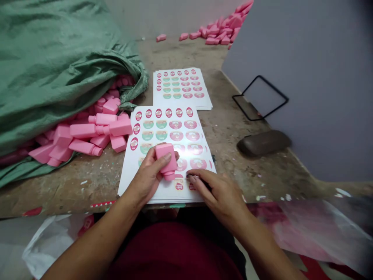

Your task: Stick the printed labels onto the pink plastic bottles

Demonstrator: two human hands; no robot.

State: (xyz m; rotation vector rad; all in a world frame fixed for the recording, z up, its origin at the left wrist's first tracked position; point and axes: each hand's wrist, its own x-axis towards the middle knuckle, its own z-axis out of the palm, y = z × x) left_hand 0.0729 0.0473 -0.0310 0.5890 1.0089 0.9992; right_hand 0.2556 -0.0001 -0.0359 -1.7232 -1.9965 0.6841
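My left hand (pixel 148 175) is closed around a small pink plastic bottle (pixel 166 157), held neck-down over a stack of sticker sheets (pixel 166 132). The sheets carry rows of pink, green and red oval labels. My right hand (pixel 217 188) rests on the sheet's near right corner, fingertips pinched at a label near the bottom edge; whether it has a sticker between them I cannot make out.
A green woven sack (pixel 58 58) at the left spills several pink bottles (pixel 96 130) onto the worn table (pixel 233 132). A second sticker stack (pixel 180 87) lies farther back. A dark oblong case (pixel 264 142) and a black wire frame (pixel 259 97) lie at the right. More pink bottles (pixel 221 31) are piled far behind.
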